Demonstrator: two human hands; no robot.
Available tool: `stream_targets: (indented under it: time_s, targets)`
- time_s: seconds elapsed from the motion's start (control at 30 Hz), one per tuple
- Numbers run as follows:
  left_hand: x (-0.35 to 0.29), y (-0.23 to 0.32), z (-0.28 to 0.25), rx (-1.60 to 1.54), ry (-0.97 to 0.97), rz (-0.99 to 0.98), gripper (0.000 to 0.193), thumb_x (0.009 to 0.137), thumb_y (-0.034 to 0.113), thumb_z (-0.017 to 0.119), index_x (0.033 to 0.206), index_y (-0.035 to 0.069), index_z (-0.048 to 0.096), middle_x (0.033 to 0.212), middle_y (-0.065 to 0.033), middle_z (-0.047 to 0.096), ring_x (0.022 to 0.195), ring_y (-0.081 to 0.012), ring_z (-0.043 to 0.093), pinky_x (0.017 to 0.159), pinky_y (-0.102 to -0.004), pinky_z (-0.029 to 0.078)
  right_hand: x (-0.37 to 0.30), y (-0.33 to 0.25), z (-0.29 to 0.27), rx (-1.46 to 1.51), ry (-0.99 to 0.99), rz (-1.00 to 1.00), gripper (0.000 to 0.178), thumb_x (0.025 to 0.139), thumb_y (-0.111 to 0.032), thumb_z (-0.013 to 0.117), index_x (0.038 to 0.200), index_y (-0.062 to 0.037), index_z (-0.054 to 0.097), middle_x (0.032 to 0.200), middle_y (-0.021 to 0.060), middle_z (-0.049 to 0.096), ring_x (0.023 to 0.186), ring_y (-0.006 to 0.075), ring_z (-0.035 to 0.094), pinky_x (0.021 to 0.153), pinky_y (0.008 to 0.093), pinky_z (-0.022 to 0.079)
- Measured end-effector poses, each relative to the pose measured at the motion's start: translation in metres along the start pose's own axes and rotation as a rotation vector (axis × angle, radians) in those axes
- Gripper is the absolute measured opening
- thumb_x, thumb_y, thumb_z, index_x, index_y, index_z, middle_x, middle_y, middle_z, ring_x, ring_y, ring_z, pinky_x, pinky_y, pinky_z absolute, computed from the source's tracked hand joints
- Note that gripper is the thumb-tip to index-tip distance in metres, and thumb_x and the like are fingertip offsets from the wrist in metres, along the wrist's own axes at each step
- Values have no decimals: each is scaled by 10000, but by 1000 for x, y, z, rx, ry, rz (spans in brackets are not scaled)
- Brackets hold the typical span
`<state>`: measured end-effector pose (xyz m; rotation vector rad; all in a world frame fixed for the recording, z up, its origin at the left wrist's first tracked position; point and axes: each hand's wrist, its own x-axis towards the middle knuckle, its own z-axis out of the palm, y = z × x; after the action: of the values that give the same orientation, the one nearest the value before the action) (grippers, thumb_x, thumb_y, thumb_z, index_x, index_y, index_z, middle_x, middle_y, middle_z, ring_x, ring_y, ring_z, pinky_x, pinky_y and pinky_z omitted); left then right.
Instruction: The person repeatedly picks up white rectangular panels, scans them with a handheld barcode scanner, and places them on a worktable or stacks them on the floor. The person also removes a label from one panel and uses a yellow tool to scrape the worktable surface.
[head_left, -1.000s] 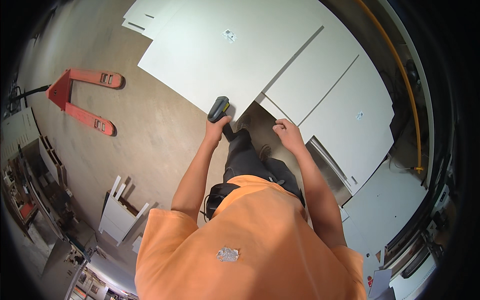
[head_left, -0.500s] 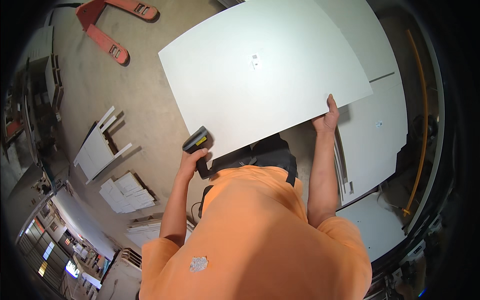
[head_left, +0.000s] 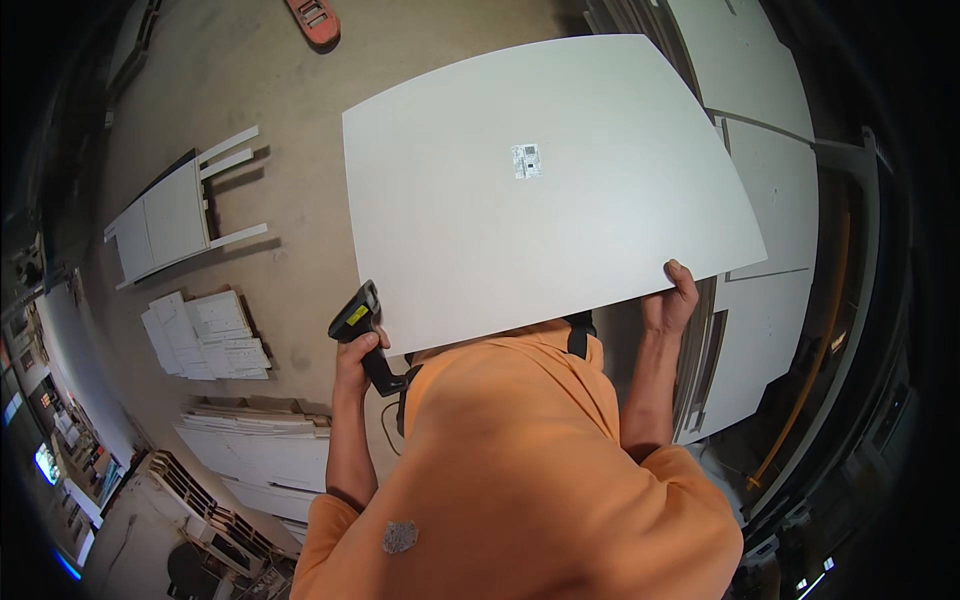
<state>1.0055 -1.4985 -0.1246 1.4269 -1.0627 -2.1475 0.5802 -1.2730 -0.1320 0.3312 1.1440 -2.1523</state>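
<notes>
A large flat white panel [head_left: 560,230] spans the space in front of my body. A small printed label [head_left: 526,161] is stuck near the middle of its upper face. My right hand [head_left: 670,305] grips the panel's near edge toward the right corner, thumb on top and the other fingers beneath. In my left hand [head_left: 355,365] is a black handheld barcode scanner [head_left: 354,317] with a yellow sticker, its head tilted up beside the panel's near left corner. The left fingers are wrapped round the scanner's handle; whether some also support the panel is hidden.
White panels [head_left: 775,210] lie stacked along the right, close to the held panel. To the left, low stacks of boards [head_left: 205,335] and a stack with protruding strips [head_left: 170,225] rest on the floor. A red pallet jack fork [head_left: 316,22] shows at the top.
The panel now sits lower in view and its label shows more clearly. The surroundings have shifted, with most of the pallet jack out of view. Both hands keep their holds.
</notes>
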Motion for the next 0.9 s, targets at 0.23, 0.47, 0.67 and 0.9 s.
stream_targets:
  time_s: [0.23, 0.47, 0.67, 0.9]
  targets:
    - [4, 79, -127, -127, 129, 170, 280, 778, 239, 663, 956, 32, 603, 785, -65, 612, 768, -150, 557, 751, -285, 429, 16, 85, 200, -144, -258, -16, 236, 846, -87, 573, 1018, 57, 647, 1051, 142, 677, 1020, 263, 650, 940, 421, 508]
    - [39, 159, -220, -224, 241, 594, 438, 695, 299, 726, 992, 4, 597, 723, -72, 594, 675, -154, 552, 650, -259, 429, 1, 109, 375, -43, -751, -112, 329, 839, -156, 573, 1114, 20, 612, 1073, 114, 663, 980, 242, 651, 882, 372, 511]
    - [91, 242, -357, -193, 243, 641, 425, 630, 326, 733, 899, 20, 611, 680, -56, 568, 651, -156, 537, 637, -252, 417, 71, 136, 557, -331, -811, 111, 353, 834, -274, 572, 1094, -37, 598, 1015, 98, 642, 923, 239, 644, 799, 364, 524]
    - [99, 200, -414, -232, 766, 284, 297, 742, 355, 669, 744, 62, 620, 708, -33, 593, 676, -130, 518, 663, -255, 395, 244, 305, 716, -1010, -897, 409, 234, 807, -285, 557, 957, -105, 557, 898, 31, 572, 824, 178, 573, 733, 316, 479]
